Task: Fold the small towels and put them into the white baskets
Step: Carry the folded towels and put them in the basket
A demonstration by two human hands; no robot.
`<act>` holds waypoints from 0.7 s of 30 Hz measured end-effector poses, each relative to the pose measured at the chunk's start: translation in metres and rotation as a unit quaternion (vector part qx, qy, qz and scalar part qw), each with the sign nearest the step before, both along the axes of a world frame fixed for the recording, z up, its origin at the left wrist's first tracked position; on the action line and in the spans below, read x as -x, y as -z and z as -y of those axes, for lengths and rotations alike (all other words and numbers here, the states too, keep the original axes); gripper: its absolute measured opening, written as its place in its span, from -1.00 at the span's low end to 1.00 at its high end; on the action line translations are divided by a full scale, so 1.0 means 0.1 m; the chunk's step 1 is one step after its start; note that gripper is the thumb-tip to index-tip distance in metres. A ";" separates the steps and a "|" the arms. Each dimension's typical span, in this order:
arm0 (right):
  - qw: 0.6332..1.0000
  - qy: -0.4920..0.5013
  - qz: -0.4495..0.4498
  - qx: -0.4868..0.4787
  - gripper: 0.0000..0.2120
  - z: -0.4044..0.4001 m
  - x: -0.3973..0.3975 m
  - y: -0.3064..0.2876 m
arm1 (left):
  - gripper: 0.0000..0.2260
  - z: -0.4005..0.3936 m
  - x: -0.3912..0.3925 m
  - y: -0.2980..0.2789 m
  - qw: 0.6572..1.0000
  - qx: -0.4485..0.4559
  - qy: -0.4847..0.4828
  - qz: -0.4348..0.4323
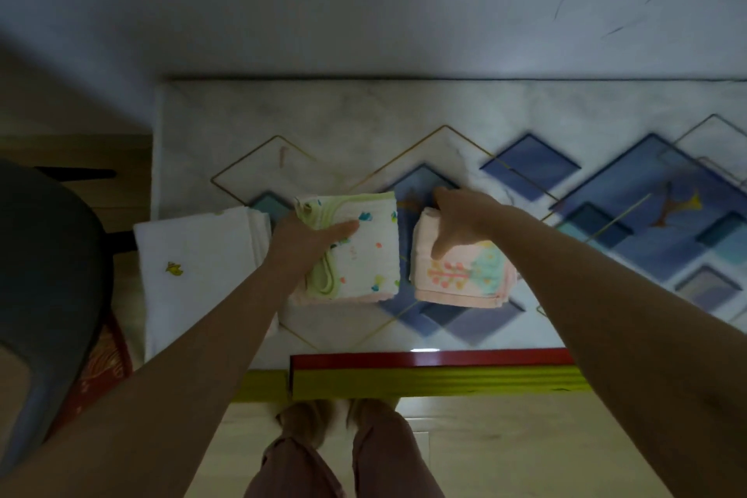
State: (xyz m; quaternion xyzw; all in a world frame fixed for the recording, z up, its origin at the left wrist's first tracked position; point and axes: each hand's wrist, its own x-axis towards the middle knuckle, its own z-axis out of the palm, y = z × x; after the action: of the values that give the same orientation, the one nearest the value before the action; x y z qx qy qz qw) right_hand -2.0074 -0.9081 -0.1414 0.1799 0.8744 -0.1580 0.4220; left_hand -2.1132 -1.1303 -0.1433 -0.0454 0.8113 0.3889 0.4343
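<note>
While both hands reach over the patterned table (404, 101), three folded towels lie in a row on it: white towel (194, 255), dotted towel (364, 255), pink towel (465, 275). Left hand (307, 243) grips the dotted towel's edge, thumb on top; right hand (456, 218) pinches the pink towel's far end, its fingertips hidden and everything blurred.

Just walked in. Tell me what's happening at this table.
A person is folding small towels on a patterned table. The left hand grips the dotted towel; the right hand holds the pink towel beside it. A white towel lies at the left edge. No basket is in view.
</note>
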 end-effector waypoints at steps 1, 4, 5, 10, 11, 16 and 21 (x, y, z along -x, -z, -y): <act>1.000 0.006 -0.010 -0.004 -0.23 0.02 -0.05 -0.01 | -0.60 0.02 -0.01 -0.02 1.000 0.005 -0.010 0.015; 0.998 0.040 -0.038 0.004 -0.26 0.09 -0.26 -0.12 | -0.65 0.10 -0.06 -0.15 0.999 0.005 -0.034 0.039; 0.997 0.057 -0.041 0.018 -0.22 0.12 -0.32 -0.22 | -0.64 0.14 -0.08 -0.25 0.999 0.001 -0.036 0.040; 0.976 0.157 -0.142 0.055 -0.36 0.41 -0.41 -1.12 | -0.76 0.55 -0.16 -1.17 0.997 -0.038 -0.065 0.011; 0.969 0.176 -0.163 0.059 -0.40 0.50 -0.38 -1.35 | -0.77 0.68 -0.17 -1.40 0.996 -0.042 -0.080 0.005; 0.937 0.205 -0.256 0.119 -0.65 1.20 -0.09 -2.50 | -0.73 1.44 -0.23 -2.48 0.975 -0.069 -0.205 -0.043; 0.919 0.151 -0.330 0.152 -0.71 2.35 0.18 -3.48 | -0.61 2.61 -0.45 -3.37 0.932 -0.093 -0.333 -0.110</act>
State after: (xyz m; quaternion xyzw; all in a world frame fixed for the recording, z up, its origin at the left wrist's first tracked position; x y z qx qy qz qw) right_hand -2.0257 -1.1433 0.2067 0.1815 0.8917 -0.4016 0.1028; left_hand -2.0682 -1.3910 0.1934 -0.2295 0.7521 0.5878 0.1902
